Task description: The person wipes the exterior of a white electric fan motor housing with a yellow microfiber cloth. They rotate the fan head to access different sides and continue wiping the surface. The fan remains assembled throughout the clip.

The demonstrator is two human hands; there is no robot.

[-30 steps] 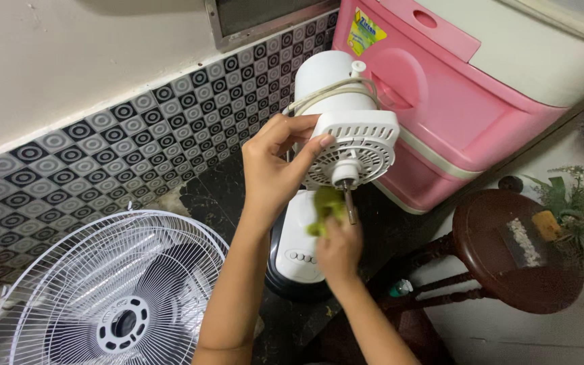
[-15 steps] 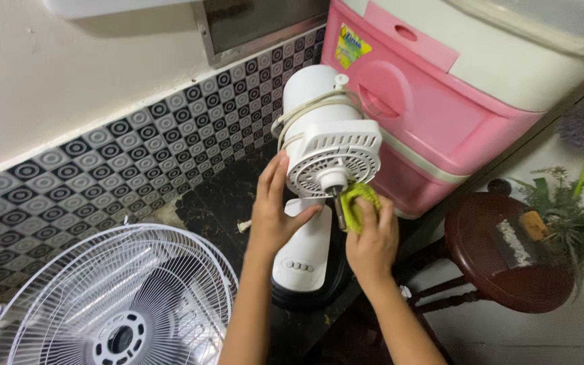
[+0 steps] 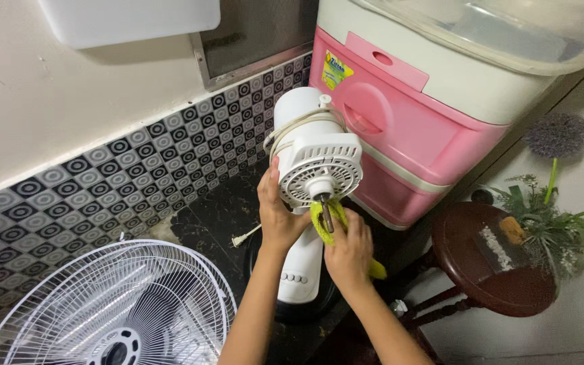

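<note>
A white fan motor housing with a vented front face stands on its white stand, a bare metal shaft sticking out of the middle. My left hand presses against the left underside of the housing, fingers up. My right hand holds a yellow-green cloth pressed around the shaft just under the housing; one end of the cloth hangs out to the right of my hand.
A white wire fan grille lies at lower left on the dark floor. A pink and cream plastic box stands behind the fan. To the right are a round brown stool, a green plant, and a patterned tile wall.
My left hand dropped from the top of the housing to its lower left side. My right hand and cloth shifted around the shaft. The camera view moved, showing more of the box.
</note>
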